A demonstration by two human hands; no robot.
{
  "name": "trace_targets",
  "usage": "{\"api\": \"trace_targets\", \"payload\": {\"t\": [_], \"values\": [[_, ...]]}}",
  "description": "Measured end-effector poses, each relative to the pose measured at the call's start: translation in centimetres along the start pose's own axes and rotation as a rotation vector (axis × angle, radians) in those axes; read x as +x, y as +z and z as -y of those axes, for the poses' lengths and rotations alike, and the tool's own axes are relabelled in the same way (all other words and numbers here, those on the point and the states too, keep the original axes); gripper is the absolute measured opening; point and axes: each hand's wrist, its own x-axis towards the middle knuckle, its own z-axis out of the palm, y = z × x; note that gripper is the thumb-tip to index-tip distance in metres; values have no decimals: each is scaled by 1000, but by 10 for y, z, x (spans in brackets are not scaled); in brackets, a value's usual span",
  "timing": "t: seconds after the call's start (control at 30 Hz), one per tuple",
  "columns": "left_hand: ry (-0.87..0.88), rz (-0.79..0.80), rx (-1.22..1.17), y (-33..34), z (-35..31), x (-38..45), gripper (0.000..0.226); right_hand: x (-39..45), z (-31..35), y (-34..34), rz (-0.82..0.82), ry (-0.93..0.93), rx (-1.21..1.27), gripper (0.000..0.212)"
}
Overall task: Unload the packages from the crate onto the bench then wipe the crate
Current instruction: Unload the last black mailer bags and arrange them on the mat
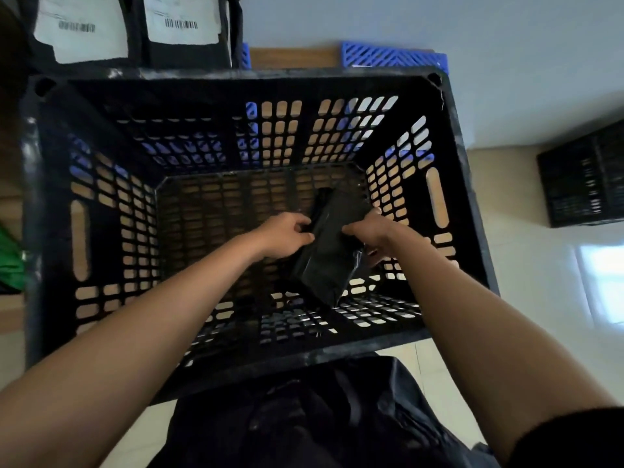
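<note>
Pale tiled floor surrounds the black slotted plastic crate (236, 211); left hand (287, 234) and right hand (368, 231) each grip its last visible black plastic-wrapped package (332, 251), near the bottom. Wiping remains.

Beyond you lies a blue lattice crate (391, 55) against the pale wall (439, 25). Right of that blue crate, a second black crate (582, 179) sits on the tiled floor (520, 282). Far left of it, something green (11, 261) shows.
</note>
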Motion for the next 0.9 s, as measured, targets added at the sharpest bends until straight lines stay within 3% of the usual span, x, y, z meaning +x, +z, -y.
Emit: {"api": "trace_targets", "payload": {"t": [0.07,0.27,0.4,0.6,0.77,0.9], "values": [[18,26,13,10,0,5,54,-3,2,1,9,3,64,85],[-13,7,-48,18,3,11,63,-7,-1,-2,50,19,333,43],[-30,-36,-89,15,7,11,67,-13,1,-7,201,96,529,23],[-29,-140,-47,0,7,-4,70,-29,8,-10,262,46,449,33],[4,-235,19,-12,3,-28,81,-53,31,-15,241,-91,532,19],[-10,-376,79,-16,-1,-50,103,-81,52,-12,234,-240,508,38]]}}
